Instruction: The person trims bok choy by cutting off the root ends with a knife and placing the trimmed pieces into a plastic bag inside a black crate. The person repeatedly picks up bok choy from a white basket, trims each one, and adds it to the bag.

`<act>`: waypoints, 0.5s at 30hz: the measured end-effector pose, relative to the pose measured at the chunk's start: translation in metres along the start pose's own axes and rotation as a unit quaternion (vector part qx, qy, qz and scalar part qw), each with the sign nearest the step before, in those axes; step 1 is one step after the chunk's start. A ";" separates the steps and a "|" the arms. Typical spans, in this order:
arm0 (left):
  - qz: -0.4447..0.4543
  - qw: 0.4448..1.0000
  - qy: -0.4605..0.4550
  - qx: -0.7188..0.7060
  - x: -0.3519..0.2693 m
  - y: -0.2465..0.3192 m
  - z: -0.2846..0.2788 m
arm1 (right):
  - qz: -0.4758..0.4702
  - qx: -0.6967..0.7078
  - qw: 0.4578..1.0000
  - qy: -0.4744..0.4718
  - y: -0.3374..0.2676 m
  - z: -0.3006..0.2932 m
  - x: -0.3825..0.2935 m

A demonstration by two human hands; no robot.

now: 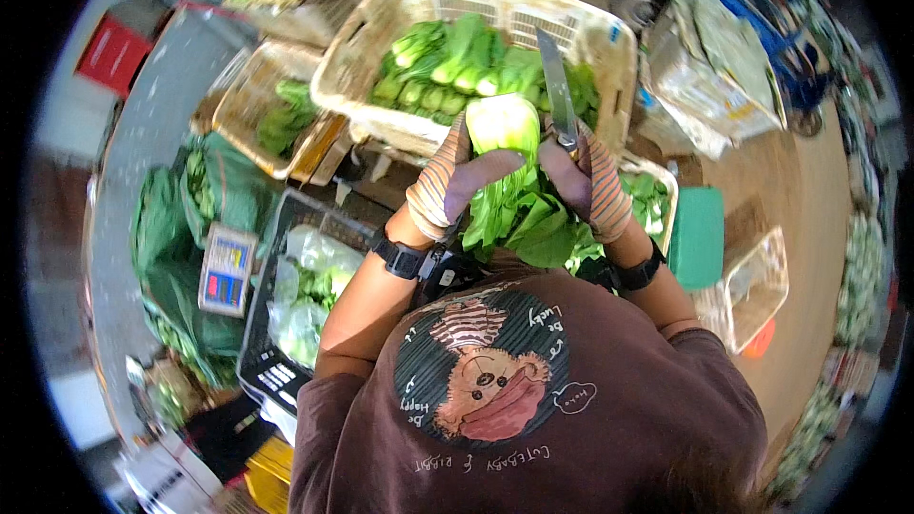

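Observation:
A leafy green with a pale, broad base, which looks like bok choy (503, 125), is held up in front of my chest, base away from me and leaves towards me. My left hand (468, 182), in a striped glove with a purple palm, grips it from the left with the thumb across the stalks. On its right side, my right hand (584, 175), gloved the same way, holds a knife (558, 82), blade pointing up and away. Whether the right fingers also touch the bunch is hard to tell. Beyond both hands, a large off-white plastic crate (407, 118) holds rows of similar greens (457, 64).
A smaller crate (235, 111) with some leaves stands at the left. Nearby are a black crate (260, 314) with bagged greens, green sacks (168, 243) and a digital scale (227, 269). To the right are a green plastic stool or box (696, 239) and a whitish basket (760, 285).

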State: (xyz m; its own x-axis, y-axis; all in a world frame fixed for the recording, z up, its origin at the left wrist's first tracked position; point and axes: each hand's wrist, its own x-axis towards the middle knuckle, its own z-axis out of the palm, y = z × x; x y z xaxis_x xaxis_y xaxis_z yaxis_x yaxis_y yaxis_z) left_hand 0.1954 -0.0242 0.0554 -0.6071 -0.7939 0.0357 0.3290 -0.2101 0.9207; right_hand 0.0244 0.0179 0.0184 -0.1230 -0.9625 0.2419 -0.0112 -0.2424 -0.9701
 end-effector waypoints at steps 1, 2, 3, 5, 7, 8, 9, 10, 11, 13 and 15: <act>-0.030 0.999 0.003 -0.031 0.005 0.001 0.011 | -0.105 -0.100 0.989 0.038 -0.001 -0.014 -0.007; -0.048 0.999 -0.006 -0.004 0.013 -0.007 0.011 | -0.147 -0.210 0.965 0.061 -0.005 -0.030 -0.009; -0.082 0.993 -0.008 -0.080 0.019 -0.018 0.017 | -0.182 -0.320 0.926 0.082 -0.016 -0.046 -0.010; -0.123 0.987 -0.061 -0.083 0.036 -0.038 0.018 | -0.075 -0.380 0.919 0.079 -0.047 -0.067 -0.028; -0.191 0.975 -0.104 -0.037 0.054 -0.049 0.042 | -0.018 -0.473 0.881 0.016 -0.058 -0.091 -0.047; -0.193 0.973 -0.128 0.020 0.056 -0.053 0.053 | 0.041 -0.427 0.903 0.006 -0.068 -0.098 -0.055; -0.190 0.966 -0.154 0.077 0.058 -0.042 0.077 | -0.003 -0.484 0.875 0.021 -0.059 -0.112 -0.066; -0.170 0.933 -0.155 0.276 0.064 -0.036 0.095 | 0.007 -0.486 0.873 0.031 -0.059 -0.119 -0.074; -0.149 0.947 -0.187 0.213 0.066 -0.049 0.097 | 0.017 -0.487 0.872 0.041 -0.059 -0.124 -0.082; -0.115 0.931 -0.272 0.214 0.074 -0.072 0.102 | 0.032 -0.501 0.863 0.059 -0.058 -0.129 -0.098; -0.152 0.920 -0.293 0.210 0.084 -0.095 0.110 | 0.050 -0.512 0.854 0.074 -0.056 -0.134 -0.110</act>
State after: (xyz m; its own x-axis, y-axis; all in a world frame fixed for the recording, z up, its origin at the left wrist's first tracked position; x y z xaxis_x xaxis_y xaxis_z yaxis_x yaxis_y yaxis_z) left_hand 0.0339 -0.0078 0.0134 -0.9513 -0.2647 -0.1577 -0.1539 -0.0351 0.9875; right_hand -0.0946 0.1538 0.0436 -0.2978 -0.9275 0.2261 -0.8462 0.1469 -0.5122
